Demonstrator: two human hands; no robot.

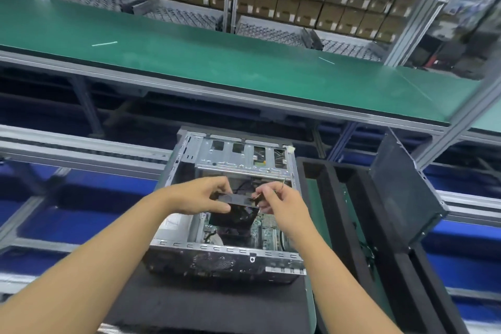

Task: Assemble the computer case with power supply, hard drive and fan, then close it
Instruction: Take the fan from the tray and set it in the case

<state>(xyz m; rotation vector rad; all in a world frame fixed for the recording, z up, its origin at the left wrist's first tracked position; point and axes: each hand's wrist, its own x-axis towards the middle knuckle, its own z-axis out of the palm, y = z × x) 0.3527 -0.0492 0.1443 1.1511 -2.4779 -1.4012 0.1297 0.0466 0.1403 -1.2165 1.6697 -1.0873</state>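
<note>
Stacked cardboard boxes (298, 5) fill metal racks at the back of a factory workstation, and a long green shelf (189, 46) on an aluminium frame runs across the view in front of them. Below that shelf, an open computer case (225, 255) lies on its side on a black foam mat (217, 304), its interior facing up. A silver drive cage (241, 156) spans the far end of the case, and a green motherboard (265, 228) shows on the bottom toward the near right. Both bare forearms reach in from the near edge and meet above the middle of the opening. The left hand (200, 198) has its grip closed on the left end of a flat black component (235, 199), thumb below and fingers curled over the top. The right hand (282, 206) pinches the same component at its right end with curled fingertips, and a thin wire (283, 184) rises just beside those fingers. The component is held roughly level, above the motherboard and short of the drive cage; blur makes it unclear whether it is the fan or the drive. Just right of the case sits a black foam tray (333, 198) with a green floor. Beyond the tray, the dark side panel (401, 190) stands upright, tilted.
</note>
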